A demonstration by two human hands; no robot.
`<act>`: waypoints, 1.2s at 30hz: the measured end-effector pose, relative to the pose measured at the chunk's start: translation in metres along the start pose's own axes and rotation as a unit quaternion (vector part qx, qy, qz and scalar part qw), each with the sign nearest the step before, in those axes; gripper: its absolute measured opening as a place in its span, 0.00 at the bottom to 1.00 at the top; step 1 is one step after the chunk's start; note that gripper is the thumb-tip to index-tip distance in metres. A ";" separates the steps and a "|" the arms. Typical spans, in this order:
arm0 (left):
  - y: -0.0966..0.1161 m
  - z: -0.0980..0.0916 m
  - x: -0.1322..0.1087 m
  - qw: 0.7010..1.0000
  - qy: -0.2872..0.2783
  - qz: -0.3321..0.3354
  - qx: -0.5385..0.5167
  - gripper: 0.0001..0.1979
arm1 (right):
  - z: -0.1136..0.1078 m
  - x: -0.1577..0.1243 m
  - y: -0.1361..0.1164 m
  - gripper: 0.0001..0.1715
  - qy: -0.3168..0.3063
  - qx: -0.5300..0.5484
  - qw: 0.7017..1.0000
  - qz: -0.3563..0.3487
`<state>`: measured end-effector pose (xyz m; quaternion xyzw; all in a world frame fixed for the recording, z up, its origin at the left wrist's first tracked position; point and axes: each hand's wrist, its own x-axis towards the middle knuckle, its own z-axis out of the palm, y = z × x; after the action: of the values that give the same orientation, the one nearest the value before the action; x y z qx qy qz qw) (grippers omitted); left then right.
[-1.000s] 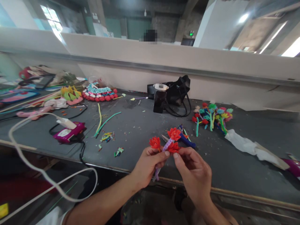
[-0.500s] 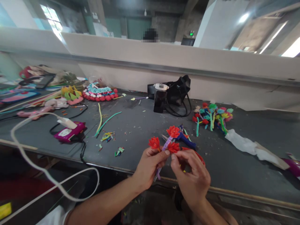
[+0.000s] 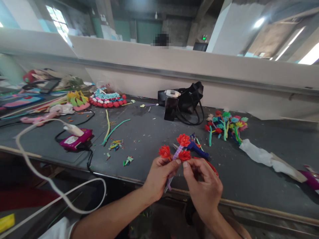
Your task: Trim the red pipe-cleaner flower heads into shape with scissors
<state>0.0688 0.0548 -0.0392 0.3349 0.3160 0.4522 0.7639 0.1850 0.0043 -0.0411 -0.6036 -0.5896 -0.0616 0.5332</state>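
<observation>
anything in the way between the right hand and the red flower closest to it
Nothing visible: the right hand has its fingertips right at that red flower. The left hand is close beside it, and the blue-handled tool lies beyond, not between.

light: dim, uneven | glare: window (image 3: 59, 22), upper-right lamp (image 3: 259, 22) | bottom: shadowed | edges: stretched, soft

A dark worktop (image 3: 147, 142) stands along a pale partition (image 3: 119, 49). Behind this partition there are a bright window (image 3: 57, 16) at left, a whitish pillar (image 3: 233, 31) and a green lit sign (image 3: 204, 37).
</observation>
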 end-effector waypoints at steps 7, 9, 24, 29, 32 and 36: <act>0.003 -0.004 0.004 1.000 -0.011 -0.021 -0.010 0.12 | -0.005 -0.002 0.006 0.06 0.005 0.036 0.999 0.014; 0.005 -0.005 0.005 0.999 -0.016 -0.036 -0.022 0.14 | -0.006 -0.001 0.009 0.05 0.012 0.040 0.999 0.018; 0.008 -0.013 0.011 0.985 -0.094 -0.089 -0.110 0.15 | -0.006 -0.002 0.008 0.04 0.007 0.045 0.999 0.004; 0.006 -0.016 0.012 0.980 -0.116 -0.098 -0.125 0.14 | -0.005 0.000 0.005 0.03 0.001 0.038 0.999 0.002; 0.006 -0.016 0.011 0.981 -0.120 -0.098 -0.119 0.13 | -0.005 0.002 0.004 0.04 -0.004 0.032 0.999 0.003; 0.005 -0.016 0.011 0.980 -0.125 -0.116 -0.104 0.13 | -0.005 0.001 0.003 0.05 -0.009 0.025 1.000 0.003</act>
<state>0.0584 0.0700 -0.0464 0.2682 0.2059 0.3456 0.8753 0.1904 0.0018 -0.0393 -0.5927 -0.5935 -0.0399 0.5430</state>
